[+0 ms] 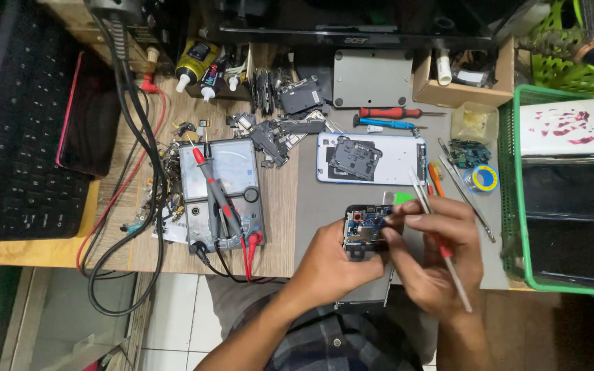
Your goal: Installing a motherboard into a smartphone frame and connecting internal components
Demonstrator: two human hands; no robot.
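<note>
A cluttered wooden workbench (280, 206) with a grey mat (317, 199) stands over a white tiled floor (173, 309).

A grey analogue meter (221, 196) lies flat left of centre on the wooden bench, its pale rectangular dial window (218, 167) on the far half. A small open cardboard box (456, 86) stands at the far right beside the green basket (517, 206). Glue bottles with yellow and dark labels (197, 58) lie at the far edge. A black monitor's lower bezel (352, 34) runs along the top
</note>
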